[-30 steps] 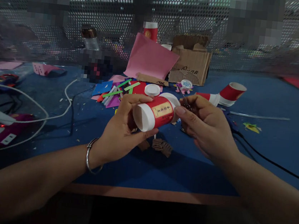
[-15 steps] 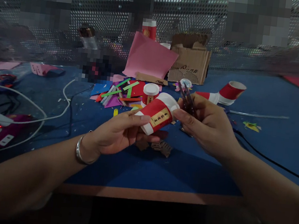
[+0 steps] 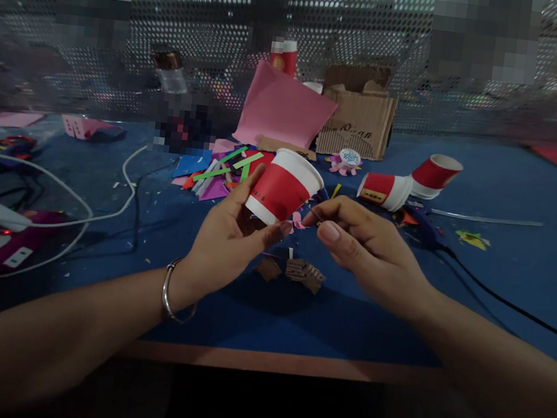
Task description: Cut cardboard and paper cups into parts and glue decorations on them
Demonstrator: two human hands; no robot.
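Note:
My left hand is wrapped round a red and white paper cup, tilted with its wide rim to the upper right. The thumb presses near the base, and a silver bangle sits on the wrist. My right hand is closed just right of the cup. A thin dark tip of a tool pokes out between its thumb and forefinger, close to the cup's side; the hand hides most of it. Below the cup lie small pieces of corrugated cardboard on the blue table.
Two red and white cups, one lying on its side, are at the right. Coloured paper strips, pink paper and a cardboard box stand behind. White cables cross the left; a black cord runs right.
The cup has turned in my left hand, its gold label now out of sight, and risen slightly. My right hand has drawn lower, its dark two-pronged tool now mostly hidden.

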